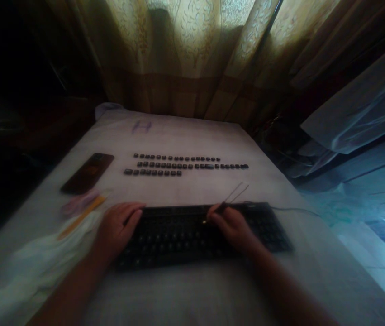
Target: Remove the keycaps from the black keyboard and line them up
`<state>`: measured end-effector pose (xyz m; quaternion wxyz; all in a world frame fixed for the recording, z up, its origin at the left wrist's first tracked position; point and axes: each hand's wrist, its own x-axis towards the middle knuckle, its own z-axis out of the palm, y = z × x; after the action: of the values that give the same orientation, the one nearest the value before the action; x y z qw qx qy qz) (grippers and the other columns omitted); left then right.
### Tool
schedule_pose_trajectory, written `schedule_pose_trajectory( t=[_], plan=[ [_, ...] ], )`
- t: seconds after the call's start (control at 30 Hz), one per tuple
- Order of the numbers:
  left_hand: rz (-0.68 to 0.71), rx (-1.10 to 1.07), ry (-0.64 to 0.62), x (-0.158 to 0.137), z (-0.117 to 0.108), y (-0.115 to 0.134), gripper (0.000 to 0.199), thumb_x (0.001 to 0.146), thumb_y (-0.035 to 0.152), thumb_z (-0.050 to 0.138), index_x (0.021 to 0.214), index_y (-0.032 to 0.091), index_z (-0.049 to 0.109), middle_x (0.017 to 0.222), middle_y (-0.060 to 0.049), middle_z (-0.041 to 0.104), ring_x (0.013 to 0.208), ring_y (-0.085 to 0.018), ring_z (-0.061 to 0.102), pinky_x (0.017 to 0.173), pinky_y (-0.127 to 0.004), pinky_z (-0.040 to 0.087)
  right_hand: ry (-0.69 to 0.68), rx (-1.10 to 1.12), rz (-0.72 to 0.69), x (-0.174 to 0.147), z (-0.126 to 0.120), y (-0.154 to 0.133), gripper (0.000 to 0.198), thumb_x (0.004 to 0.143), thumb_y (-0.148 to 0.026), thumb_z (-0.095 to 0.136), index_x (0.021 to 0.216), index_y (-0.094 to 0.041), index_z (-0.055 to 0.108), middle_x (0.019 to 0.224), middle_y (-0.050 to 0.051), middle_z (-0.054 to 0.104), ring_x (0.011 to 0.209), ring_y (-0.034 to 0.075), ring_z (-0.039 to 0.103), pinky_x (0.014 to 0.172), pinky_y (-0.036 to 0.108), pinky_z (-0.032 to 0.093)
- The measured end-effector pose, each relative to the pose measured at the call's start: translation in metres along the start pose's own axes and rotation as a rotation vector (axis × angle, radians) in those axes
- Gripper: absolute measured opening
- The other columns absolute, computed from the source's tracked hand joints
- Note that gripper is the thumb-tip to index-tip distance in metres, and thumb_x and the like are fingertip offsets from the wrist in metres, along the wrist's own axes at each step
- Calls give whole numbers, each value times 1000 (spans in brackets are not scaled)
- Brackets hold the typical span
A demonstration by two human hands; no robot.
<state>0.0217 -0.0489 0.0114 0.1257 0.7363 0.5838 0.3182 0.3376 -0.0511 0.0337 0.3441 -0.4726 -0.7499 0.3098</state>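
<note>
A black keyboard (pixel 175 240) lies on the cloth-covered table in front of me. Its upper left part looks stripped of keycaps, though blur hides detail. My left hand (pixel 119 226) grips the keyboard's left end, fingers together along the top corner and thumb over the face. In my right hand (pixel 231 224), above the right-middle of the keyboard, is a wire keycap puller (pixel 231 195) with a dark handle. Its two thin wires point up and away, while the handle's other end is near the keys. Beyond the keyboard, loose black keycaps (pixel 165 165) stand in three rows.
A phone (pixel 88 173) lies at the left. Nearer me are a pink bundle (pixel 78 202), a yellow-orange stick (pixel 81 218) and crumpled white cloth (pixel 43 258). The keyboard cable (pixel 294 210) runs off right. Curtains (pixel 192 54) hang behind the table (pixel 192 129).
</note>
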Motion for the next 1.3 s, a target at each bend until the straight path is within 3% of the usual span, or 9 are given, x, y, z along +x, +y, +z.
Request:
schedule_pose_trajectory(
  t=[0.1,0.37,0.57,0.67,0.77,0.9,1.07,1.17,1.3],
  plan=[
    [10,9,5,-1,0,-1,40,90,47,41,97,22,72,98,-7,74,94,-27,66,88,-43,48,35,55,48,1,-2,-4,21,91,-33,44,79,-21,56,67,0,59,64,16,58,63,27,47],
    [149,82,175,-7,-9,16,30,89,41,48,98,21,69,96,-7,73,92,-26,65,90,-44,47,99,102,-33,5,15,-34,18,90,-29,47,81,-20,60,70,2,62,65,16,59,63,28,47],
    [297,-35,87,-23,-4,52,31,85,38,60,112,22,63,99,-6,72,93,-24,65,88,-42,49,129,148,-110,8,46,-52,15,90,-25,50,82,-20,61,74,2,64,69,15,61,65,26,48],
    [251,-129,37,-29,0,60,36,81,37,65,113,21,62,96,-6,72,91,-23,65,83,-39,51,119,175,-164,8,61,-58,15,91,-24,49,83,-20,62,75,2,64,68,14,60,66,25,49],
    [126,-211,1,-31,2,62,23,80,35,65,100,23,67,88,-4,72,83,-21,66,76,-35,53,125,191,-186,9,71,-63,15,91,-24,50,83,-20,62,74,1,64,68,14,60,66,25,49],
    [-32,-304,-52,-30,1,62,16,79,31,62,90,24,70,82,-2,72,78,-19,67,72,-31,53,150,212,-238,11,74,-67,14,91,-20,51,85,-20,64,77,2,65,70,14,62,68,25,50],
    [-179,-432,-155,-29,0,64,20,78,31,59,93,23,69,87,-2,73,80,-19,68,74,-30,53,211,167,-325,9,75,-66,14,91,-20,55,92,-20,69,78,3,63,74,14,61,66,25,51],
    [-210,-438,-190,-28,-1,63,22,79,31,57,97,23,68,90,-3,73,82,-19,69,75,-30,54,215,150,-354,7,77,-63,19,92,-21,55,104,-23,69,80,3,64,71,13,62,62,23,52],
    [-153,-276,-93,-26,-6,57,22,77,31,59,94,24,71,87,-3,73,81,-21,68,76,-33,54,216,44,-401,6,77,-56,26,92,-19,54,114,-25,66,87,4,68,75,13,66,66,23,54]
  ],
)
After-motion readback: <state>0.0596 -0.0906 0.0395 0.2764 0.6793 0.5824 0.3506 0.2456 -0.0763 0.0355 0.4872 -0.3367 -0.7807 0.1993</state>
